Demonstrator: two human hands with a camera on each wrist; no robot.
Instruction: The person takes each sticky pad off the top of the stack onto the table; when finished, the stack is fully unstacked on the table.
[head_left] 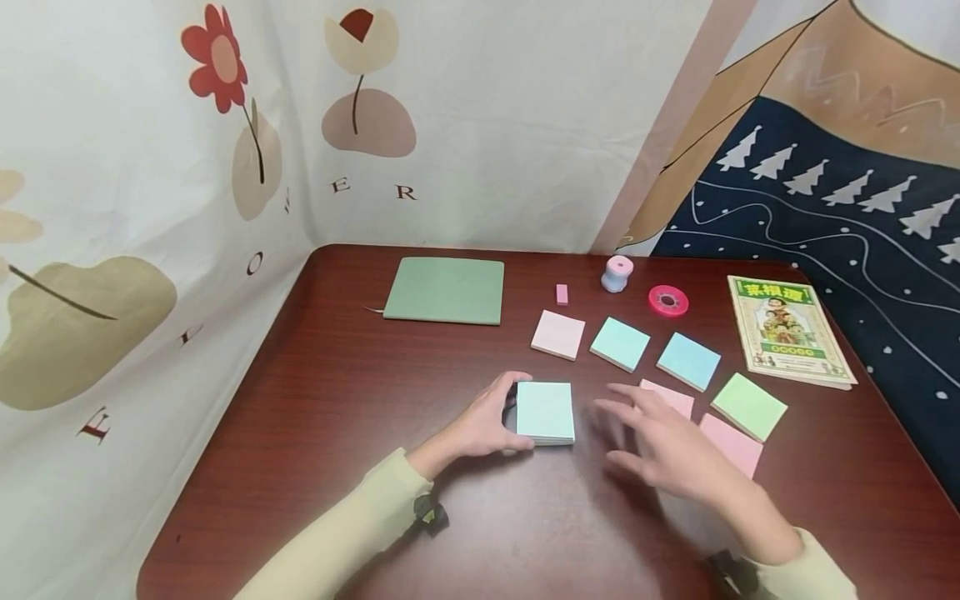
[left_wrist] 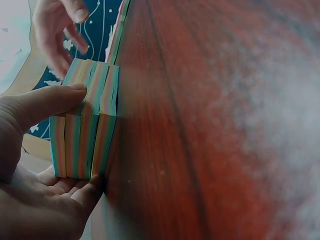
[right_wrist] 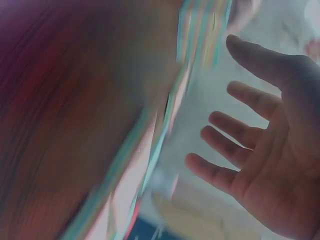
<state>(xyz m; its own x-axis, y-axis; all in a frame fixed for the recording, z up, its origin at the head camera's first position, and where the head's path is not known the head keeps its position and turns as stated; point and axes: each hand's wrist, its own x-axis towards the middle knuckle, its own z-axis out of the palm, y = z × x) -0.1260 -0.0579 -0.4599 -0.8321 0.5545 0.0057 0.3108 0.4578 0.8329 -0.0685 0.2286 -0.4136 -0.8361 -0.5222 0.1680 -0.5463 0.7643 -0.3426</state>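
My left hand (head_left: 483,419) holds a stack of sticky note pads (head_left: 544,411), thumb on the near side and fingers on the far side. The stack has a pale mint top. In the left wrist view, the stacked pads (left_wrist: 85,125) show striped edges of blue, pink, yellow and green. To the right of the stack, my right hand (head_left: 667,442) hovers with spread fingers and nothing in them. It partly covers a pink pad (head_left: 678,402) and overlaps another pink pad (head_left: 733,446). In the right wrist view, my fingers (right_wrist: 245,132) are loosely extended beside the row of pads.
Beyond the hands lie a light pink pad (head_left: 557,335), a mint pad (head_left: 619,343), a blue pad (head_left: 688,361) and a green pad (head_left: 749,407). Farther back are a green notebook (head_left: 446,290), a pink eraser (head_left: 562,294), tape rolls (head_left: 668,300) and a booklet (head_left: 789,329).
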